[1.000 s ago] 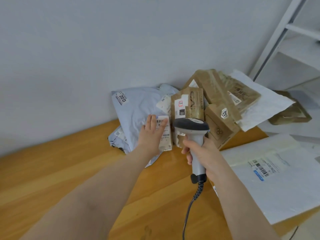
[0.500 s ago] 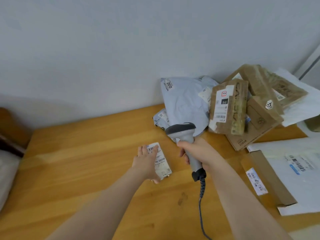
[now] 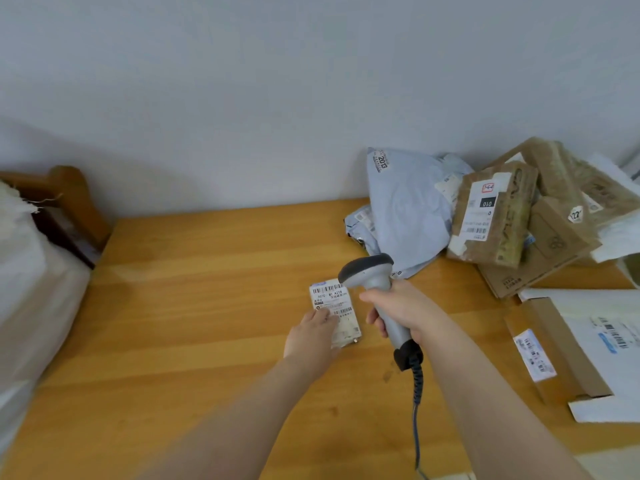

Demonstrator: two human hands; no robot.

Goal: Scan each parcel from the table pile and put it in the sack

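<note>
1. We're over the wooden bench, with both of our hands out in front of us.
2. Our left hand holds the small parcel by its near left corner, fingers bent over the white label. The thumb is hidden, so we cannot tell how it sits.
3. The small parcel is label-up, low over the middle of the bench and well apart from the pile. We can't tell whether it is resting on the wood.
4. Our right hand is wrapped tight around the handle of the grey scanner. The scanner's dark head sits just above the parcel's top right corner.
5. The scanner's coiled cable drops from the handle toward us.
6. Against the wall at back right lies the pile. It has a pale blue poly bag, with a brown parcel labelled "010" leaning beside it. A cardboard box is tucked under that brown parcel.
7. At the near right edge, a flat cardboard mailer lies touching a white envelope.
8. Off the bench's left end, the white sack bulges, its frayed rim up top.
</note>
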